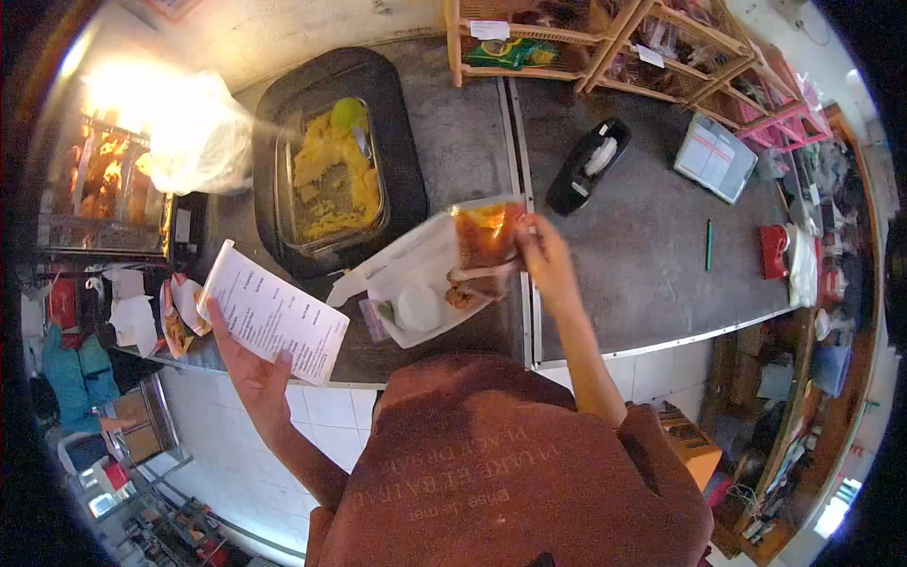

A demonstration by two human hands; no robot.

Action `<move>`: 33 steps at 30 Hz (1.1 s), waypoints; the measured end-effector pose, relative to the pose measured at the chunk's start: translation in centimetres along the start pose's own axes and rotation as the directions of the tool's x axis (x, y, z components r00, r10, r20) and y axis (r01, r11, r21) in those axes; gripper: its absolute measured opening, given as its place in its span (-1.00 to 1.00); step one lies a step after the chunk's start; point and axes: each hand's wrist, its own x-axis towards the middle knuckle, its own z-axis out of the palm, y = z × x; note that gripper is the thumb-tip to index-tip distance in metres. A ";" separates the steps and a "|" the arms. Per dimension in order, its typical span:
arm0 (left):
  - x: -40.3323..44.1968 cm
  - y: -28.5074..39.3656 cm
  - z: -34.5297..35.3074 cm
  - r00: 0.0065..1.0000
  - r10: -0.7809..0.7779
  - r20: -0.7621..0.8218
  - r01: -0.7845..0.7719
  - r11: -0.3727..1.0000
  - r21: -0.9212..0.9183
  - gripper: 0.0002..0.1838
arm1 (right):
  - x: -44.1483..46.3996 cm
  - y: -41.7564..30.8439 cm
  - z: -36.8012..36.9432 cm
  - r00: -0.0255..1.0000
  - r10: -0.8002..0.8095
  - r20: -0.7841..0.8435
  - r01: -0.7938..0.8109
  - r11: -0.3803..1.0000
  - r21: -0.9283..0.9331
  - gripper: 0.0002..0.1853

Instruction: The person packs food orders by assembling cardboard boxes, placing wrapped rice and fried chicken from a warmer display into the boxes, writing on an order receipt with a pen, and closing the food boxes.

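Observation:
My left hand [253, 370] holds a white printed sheet or booklet [276, 317] by its lower left part, over the counter's front edge. The fingers of my right hand [548, 260] pinch the right side of a clear plastic bag [487, 234] with orange-red contents. That bag is above the right part of an open white takeaway box [433, 244]. Inside the box are a white rounded mound [418, 308], something green at the left and a brown piece of food [460, 295] at the right, partly covered by clear plastic.
Behind the box, a black tray [408, 142] bears a glass dish [380, 203] of yellow food. A lit glass cabinet [104, 189] stands far left. On the right are a black dispenser [588, 165], a white device [715, 157], a green pen [709, 246] and wooden racks [529, 36].

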 end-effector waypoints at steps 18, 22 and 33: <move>2.1 -0.7 15.4 0.594 0.169 0.786 0.116 0.950 -0.292 0.09 | 19.8 -17.2 -30.9 0.607 -0.727 -0.321 0.459 0.650 -0.605 -0.71; 0.4 -4.6 27.8 0.268 0.076 0.960 0.361 0.916 -0.174 0.06 | 16.5 0.6 -41.9 0.819 -0.461 -0.341 -0.238 0.268 -0.933 -0.68; -3.1 -13.3 40.6 0.289 -0.001 0.957 -0.480 0.865 0.146 0.02 | 1.5 19.5 -45.4 0.846 -0.130 -0.517 -0.526 -0.048 -0.849 -0.78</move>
